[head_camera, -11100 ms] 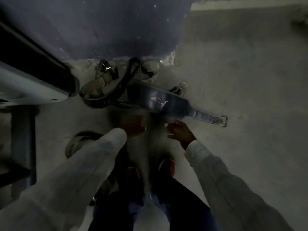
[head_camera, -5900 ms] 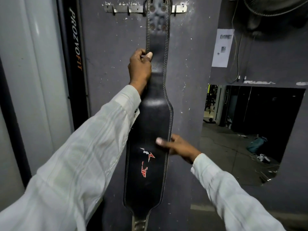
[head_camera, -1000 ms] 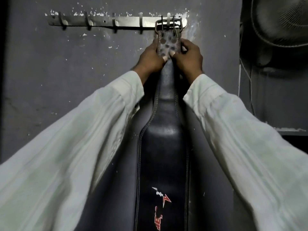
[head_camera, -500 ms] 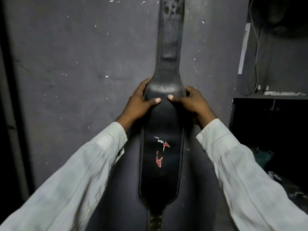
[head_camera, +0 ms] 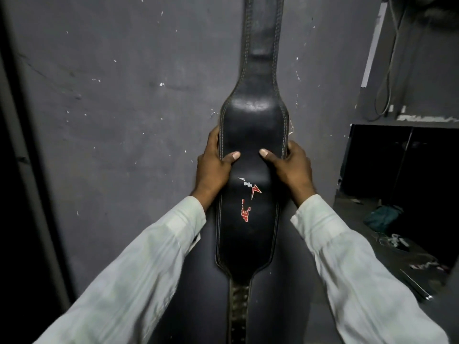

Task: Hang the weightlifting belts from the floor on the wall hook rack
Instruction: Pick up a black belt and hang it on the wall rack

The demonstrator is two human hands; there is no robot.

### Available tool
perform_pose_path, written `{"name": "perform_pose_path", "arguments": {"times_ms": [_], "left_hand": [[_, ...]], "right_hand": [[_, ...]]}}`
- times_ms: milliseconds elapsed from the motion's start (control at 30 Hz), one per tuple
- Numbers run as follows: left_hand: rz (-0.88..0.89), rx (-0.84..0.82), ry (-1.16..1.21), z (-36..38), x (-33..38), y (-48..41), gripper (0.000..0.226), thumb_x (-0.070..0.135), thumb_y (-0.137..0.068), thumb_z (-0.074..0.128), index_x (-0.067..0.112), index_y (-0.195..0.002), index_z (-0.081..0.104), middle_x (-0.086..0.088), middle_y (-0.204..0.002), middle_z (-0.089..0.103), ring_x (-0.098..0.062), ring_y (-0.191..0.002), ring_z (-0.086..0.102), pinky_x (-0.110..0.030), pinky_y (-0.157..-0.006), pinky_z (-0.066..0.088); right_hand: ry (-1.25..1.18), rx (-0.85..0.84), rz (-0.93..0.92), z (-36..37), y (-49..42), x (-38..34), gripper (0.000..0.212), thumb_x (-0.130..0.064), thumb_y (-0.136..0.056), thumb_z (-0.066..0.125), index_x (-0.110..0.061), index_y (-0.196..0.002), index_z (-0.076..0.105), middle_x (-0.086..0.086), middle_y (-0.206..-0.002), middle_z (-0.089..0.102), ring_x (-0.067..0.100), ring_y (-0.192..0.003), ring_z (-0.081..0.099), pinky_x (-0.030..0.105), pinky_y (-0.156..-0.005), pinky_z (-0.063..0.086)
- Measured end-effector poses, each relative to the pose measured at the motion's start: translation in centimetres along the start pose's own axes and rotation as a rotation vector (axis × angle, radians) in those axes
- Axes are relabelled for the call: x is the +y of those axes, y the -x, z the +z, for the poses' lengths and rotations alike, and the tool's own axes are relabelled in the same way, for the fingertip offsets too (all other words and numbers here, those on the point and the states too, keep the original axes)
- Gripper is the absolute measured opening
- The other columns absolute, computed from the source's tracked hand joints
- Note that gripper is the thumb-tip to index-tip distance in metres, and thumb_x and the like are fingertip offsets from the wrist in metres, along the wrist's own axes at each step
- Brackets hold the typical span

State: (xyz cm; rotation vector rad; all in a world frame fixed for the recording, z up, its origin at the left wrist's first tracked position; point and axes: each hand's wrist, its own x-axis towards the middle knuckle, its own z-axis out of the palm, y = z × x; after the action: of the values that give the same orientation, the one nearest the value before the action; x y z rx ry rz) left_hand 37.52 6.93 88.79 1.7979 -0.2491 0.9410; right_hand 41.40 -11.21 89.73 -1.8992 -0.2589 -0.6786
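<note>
The black belt point(head_camera: 252, 135) hangs straight down flat against the grey wall point(head_camera: 119, 115), its top running out of frame, so what holds it up isn't visible. Left hand point(head_camera: 212, 167) grips its left edge at the wide padded part, thumb across the front. Right hand point(head_camera: 291, 167) does the same on the right edge. Red logo point(head_camera: 248, 199) sits just below the thumbs.

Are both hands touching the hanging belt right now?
Touching. The head view shows the left hand and the right hand gripping opposite edges of the belt, thumbs laid on its front face.
</note>
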Motion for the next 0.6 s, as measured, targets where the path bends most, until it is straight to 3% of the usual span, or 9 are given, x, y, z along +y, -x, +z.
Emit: {"name": "perform_pose_path", "arguments": {"times_ms": [67, 167, 267, 367, 600], "left_hand": [[-0.016, 0.034, 0.028, 0.2, 0.1, 0.1, 0.069, 0.022, -0.086, 0.071, 0.042, -0.143, 0.038, 0.015, -0.125, 0.066, -0.007, -0.112, 0.064, -0.019, -0.101, 0.048], [-0.037, -0.051, 0.077, 0.2, -1.4, 1.1, 0.066, 0.022, -0.087, 0.070, 0.040, -0.142, 0.038, 0.013, -0.127, 0.065, -0.009, -0.115, 0.065, -0.033, -0.104, 0.051], [-0.059, -0.084, 0.050, 0.4, -3.0, 4.0, 0.067, 0.013, -0.089, 0.068, 0.032, -0.147, 0.038, 0.010, -0.127, 0.065, -0.008, -0.113, 0.065, -0.026, -0.102, 0.051], [-0.081, 0.024, 0.046, 1.0, -3.0, 4.0, 0.067, 0.007, -0.087, 0.067, 0.033, -0.144, 0.044, 0.009, -0.127, 0.067, -0.007, -0.113, 0.065, -0.019, -0.099, 0.051], [-0.151, -0.132, -0.065, 0.7, -6.4, 9.1, 0.084, 0.027, -0.082, 0.074, 0.047, -0.149, 0.026, 0.005, -0.141, 0.055, -0.019, -0.126, 0.058, -0.041, -0.108, 0.048]], "right_hand": [[0.014, 0.044, -0.006, 0.2, 0.2, -0.2, 0.066, -0.074, -0.059, 0.067, -0.027, -0.105, 0.063, -0.009, -0.100, 0.075, 0.020, -0.096, 0.071, 0.039, -0.089, 0.056], [-0.086, -0.041, 0.063, 0.2, 0.7, 1.0, 0.066, -0.070, -0.055, 0.076, -0.029, -0.105, 0.066, -0.010, -0.098, 0.076, 0.015, -0.093, 0.072, 0.040, -0.090, 0.058], [-0.103, -0.110, 0.100, 0.7, 2.7, 3.9, 0.059, -0.061, -0.059, 0.078, -0.030, -0.107, 0.065, -0.011, -0.100, 0.075, 0.013, -0.093, 0.072, 0.041, -0.091, 0.058], [-0.064, -0.063, 0.080, 1.2, 3.2, 4.4, 0.052, -0.063, -0.065, 0.073, -0.030, -0.104, 0.064, -0.011, -0.099, 0.075, 0.016, -0.094, 0.071, 0.041, -0.091, 0.057], [-0.183, -0.245, 0.238, 1.6, 6.7, 8.0, 0.065, -0.051, -0.050, 0.087, -0.026, -0.107, 0.069, -0.008, -0.099, 0.077, 0.014, -0.092, 0.074, 0.042, -0.092, 0.058]]}}
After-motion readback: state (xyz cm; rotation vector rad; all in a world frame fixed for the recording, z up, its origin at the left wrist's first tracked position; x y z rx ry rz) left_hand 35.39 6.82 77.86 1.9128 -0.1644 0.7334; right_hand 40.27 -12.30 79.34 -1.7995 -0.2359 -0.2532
